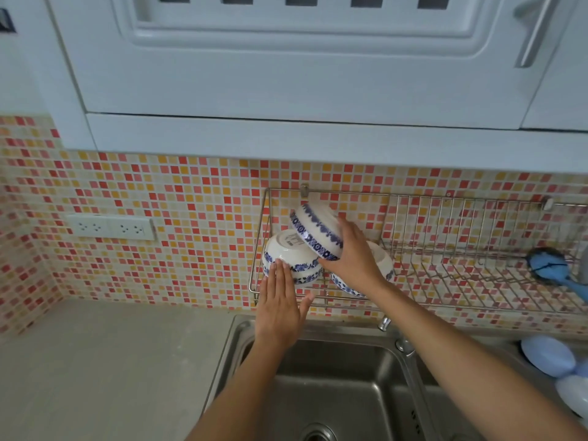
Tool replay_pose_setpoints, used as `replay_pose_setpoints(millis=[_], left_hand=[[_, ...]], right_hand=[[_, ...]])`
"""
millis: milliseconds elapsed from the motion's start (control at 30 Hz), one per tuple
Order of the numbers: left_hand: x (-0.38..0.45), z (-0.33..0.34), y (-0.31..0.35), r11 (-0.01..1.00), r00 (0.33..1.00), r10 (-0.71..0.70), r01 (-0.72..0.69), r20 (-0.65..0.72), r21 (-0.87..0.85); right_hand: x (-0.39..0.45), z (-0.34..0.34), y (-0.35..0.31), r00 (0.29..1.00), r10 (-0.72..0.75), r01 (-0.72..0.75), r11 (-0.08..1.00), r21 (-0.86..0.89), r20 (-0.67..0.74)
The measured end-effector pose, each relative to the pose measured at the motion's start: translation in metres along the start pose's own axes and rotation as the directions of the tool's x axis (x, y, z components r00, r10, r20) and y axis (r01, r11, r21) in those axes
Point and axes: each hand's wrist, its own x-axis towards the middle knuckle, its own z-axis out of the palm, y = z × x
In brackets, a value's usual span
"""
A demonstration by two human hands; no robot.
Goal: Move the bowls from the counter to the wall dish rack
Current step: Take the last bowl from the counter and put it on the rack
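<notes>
Three white bowls with blue flower bands are at the left end of the wire wall dish rack (461, 249). One bowl (291, 254) lies upside down in the rack's left corner. My left hand (280, 297) rests flat against its front, fingers straight and together. A second bowl (318, 232) is tilted above it, with my right hand (353, 256) gripping its lower rim. The third bowl (380, 262) sits behind my right hand, mostly hidden by it.
A blue brush (553, 268) lies at the rack's right end. Below the rack are a steel sink (334, 377) with a faucet (402, 342), and pale blue objects (550, 354) at the sink's right. A grey counter (105, 361) spans the left. White cabinets (286, 74) hang overhead.
</notes>
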Motion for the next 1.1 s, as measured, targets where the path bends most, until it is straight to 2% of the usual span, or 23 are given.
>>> replay_pose_setpoints(millis=[100, 200, 300, 633, 1100], left_hand=[[0.001, 0.002, 0.000, 1.000, 0.999, -0.006, 0.006, -0.042, 0.021], [0.001, 0.008, 0.000, 0.999, 0.998, -0.024, 0.026, -0.065, 0.036], [0.002, 0.009, 0.001, 0.997, 0.997, -0.051, 0.054, -0.064, 0.050], [0.001, 0.015, 0.000, 0.998, 0.995, -0.053, 0.056, -0.083, 0.036], [0.000, 0.010, -0.001, 1.000, 0.999, -0.026, 0.026, -0.043, 0.004]], right_hand=[[0.006, 0.006, -0.002, 0.982, -0.151, 0.171, 0.968, -0.185, 0.116], [0.015, 0.011, 0.001, 0.948, -0.201, 0.273, 0.912, -0.305, 0.245], [0.022, 0.016, 0.005, 0.924, -0.234, 0.335, 0.876, -0.347, 0.302], [0.027, 0.027, 0.011, 0.911, -0.233, 0.354, 0.864, -0.358, 0.340], [0.026, 0.026, 0.015, 0.878, -0.235, 0.416, 0.804, -0.424, 0.416]])
